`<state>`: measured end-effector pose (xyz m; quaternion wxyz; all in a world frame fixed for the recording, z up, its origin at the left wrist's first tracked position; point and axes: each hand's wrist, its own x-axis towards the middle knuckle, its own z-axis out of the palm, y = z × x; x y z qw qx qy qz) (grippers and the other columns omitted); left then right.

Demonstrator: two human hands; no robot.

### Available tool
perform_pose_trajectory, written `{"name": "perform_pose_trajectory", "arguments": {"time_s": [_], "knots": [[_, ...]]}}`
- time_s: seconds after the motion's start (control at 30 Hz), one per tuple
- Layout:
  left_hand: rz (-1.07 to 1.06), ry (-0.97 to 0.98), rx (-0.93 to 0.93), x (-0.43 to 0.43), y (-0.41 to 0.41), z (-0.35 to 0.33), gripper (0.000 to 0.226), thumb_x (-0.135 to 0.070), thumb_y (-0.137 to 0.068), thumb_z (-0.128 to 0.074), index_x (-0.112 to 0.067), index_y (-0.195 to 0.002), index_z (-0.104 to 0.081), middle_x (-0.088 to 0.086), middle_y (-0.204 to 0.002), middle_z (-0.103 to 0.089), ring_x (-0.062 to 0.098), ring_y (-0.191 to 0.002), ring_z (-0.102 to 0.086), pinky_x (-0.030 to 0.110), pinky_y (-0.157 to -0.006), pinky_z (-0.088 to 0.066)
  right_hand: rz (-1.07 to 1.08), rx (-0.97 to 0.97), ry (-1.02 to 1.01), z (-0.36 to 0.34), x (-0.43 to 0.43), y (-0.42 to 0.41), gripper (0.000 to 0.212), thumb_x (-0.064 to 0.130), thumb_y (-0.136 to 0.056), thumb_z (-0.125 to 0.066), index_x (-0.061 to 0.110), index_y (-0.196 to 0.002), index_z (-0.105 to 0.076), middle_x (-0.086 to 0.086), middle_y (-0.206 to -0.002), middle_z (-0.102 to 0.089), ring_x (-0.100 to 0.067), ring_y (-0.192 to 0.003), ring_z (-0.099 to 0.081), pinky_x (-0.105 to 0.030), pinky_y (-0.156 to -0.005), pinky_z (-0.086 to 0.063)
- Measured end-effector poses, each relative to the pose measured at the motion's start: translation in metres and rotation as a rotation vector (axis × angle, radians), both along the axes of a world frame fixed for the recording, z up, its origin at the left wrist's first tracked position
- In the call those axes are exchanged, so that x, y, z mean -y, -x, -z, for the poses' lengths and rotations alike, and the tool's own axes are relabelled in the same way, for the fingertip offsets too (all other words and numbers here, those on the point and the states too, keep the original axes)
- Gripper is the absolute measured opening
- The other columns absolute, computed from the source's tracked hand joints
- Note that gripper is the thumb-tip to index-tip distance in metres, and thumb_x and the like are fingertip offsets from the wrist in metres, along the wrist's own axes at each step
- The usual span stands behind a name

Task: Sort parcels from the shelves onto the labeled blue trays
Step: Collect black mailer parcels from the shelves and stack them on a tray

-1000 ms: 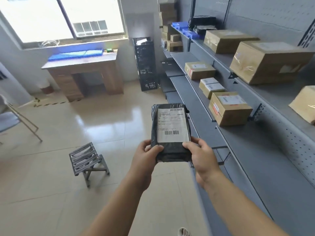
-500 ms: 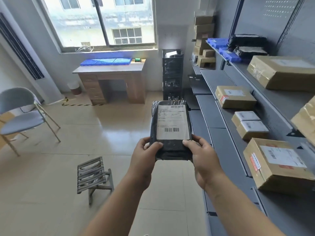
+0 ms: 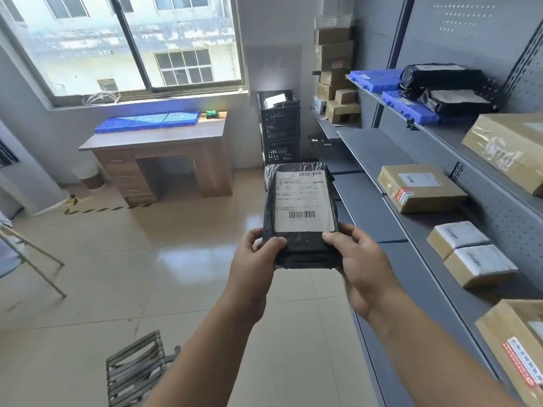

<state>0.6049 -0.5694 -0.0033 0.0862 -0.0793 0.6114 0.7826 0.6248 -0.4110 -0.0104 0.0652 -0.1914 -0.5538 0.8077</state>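
I hold a black plastic parcel (image 3: 299,212) with a white shipping label upright in front of me. My left hand (image 3: 254,267) grips its lower left corner and my right hand (image 3: 363,267) grips its lower right corner. Blue trays (image 3: 147,121) lie in a row on the wooden desk (image 3: 164,148) under the window. More blue trays (image 3: 411,108) sit on the upper shelf at the right, with two black parcels (image 3: 446,88) on them. Cardboard parcels (image 3: 420,188) rest on the grey shelves (image 3: 370,160) to my right.
A grey slatted stool (image 3: 135,374) stands on the tiled floor at the lower left. A folding chair (image 3: 26,254) is at the left edge. A black crate stack (image 3: 279,127) and piled cardboard boxes (image 3: 335,74) stand by the far wall.
The view has lifted and moved forward along the shelves, so the desk and window look closer. Both hands keep the same grip on the black parcel.
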Motion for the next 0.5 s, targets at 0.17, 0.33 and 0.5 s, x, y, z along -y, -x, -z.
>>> {"name": "perform_pose_trajectory", "arguments": {"time_s": [0.17,0.33,0.5], "knots": [[0.047,-0.001,0.007,-0.017,0.082,0.002,0.019,-0.004,-0.094,-0.063,-0.011,-0.112,-0.062,0.002,-0.089,-0.075,0.018,-0.079,-0.066,0.039,-0.086,-0.053,0.047,0.008,0.023,0.002,-0.016,0.076,0.026,0.007,-0.094,-0.065,0.011,-0.119,-0.066,-0.013,-0.107,-0.077,-0.022,-0.085,-0.075,-0.027,-0.064,-0.057],[0.041,0.046,-0.05,-0.049,0.174,0.003,0.018,-0.006,-0.096,-0.062,-0.012,-0.112,-0.062,-0.007,-0.079,-0.073,0.012,-0.076,-0.065,0.038,-0.088,-0.052,0.066,-0.014,0.045,0.003,-0.045,0.167,0.026,0.008,-0.093,-0.067,0.014,-0.118,-0.065,-0.012,-0.108,-0.077,-0.018,-0.082,-0.075,-0.027,-0.063,-0.057],[0.037,0.069,-0.092,-0.087,0.26,-0.012,0.016,-0.008,-0.096,-0.062,-0.012,-0.112,-0.062,-0.006,-0.081,-0.073,0.013,-0.078,-0.066,0.039,-0.088,-0.052,0.046,-0.044,0.053,-0.012,-0.085,0.258,0.02,0.008,-0.094,-0.067,0.016,-0.112,-0.065,-0.011,-0.105,-0.077,-0.015,-0.078,-0.075,-0.028,-0.065,-0.058]]}}
